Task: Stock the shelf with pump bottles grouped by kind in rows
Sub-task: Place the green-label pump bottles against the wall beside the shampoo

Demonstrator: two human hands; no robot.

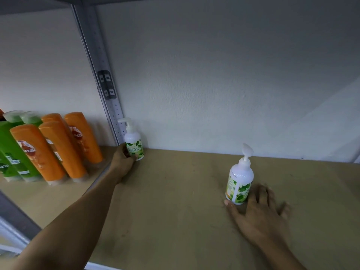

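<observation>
Green bottles [11,149]: far left we've got green bottles standing on end in the neighbouring bay, partly cut off by the frame edge

Orange bottles [64,145]: just right of the green ones, four orange bottles packed close in two short rows

Upright post [105,78]: a grey perforated metal post rises between the two bays, with a dark clip partway up

Left hand [123,162]: we're reaching deep into the back left corner with the arm stretched across the board. The fingers are curled round the lower body of a bottle and the thumb is on its front, a firm grip

Back-corner pump bottle [134,145]: white with a green leaf label and a white pump. It stands upright on the board, just beside the post and close to the wall

Shelf board [175,191]: a plain brown board, and these two pump bottles are all that stands on this bay

Wall [214,75]: pale and bare behind the shelf

Front pump bottle [239,182]: same kind, standing upright toward the right of the board. It is nearer to us and well apart from the first one

Right hand [261,209]: blurred, wide open, fingers spread to the right of the bottle's base. The thumb is stretched along the foot of the bottle and touches it, with nothing gripped
</observation>
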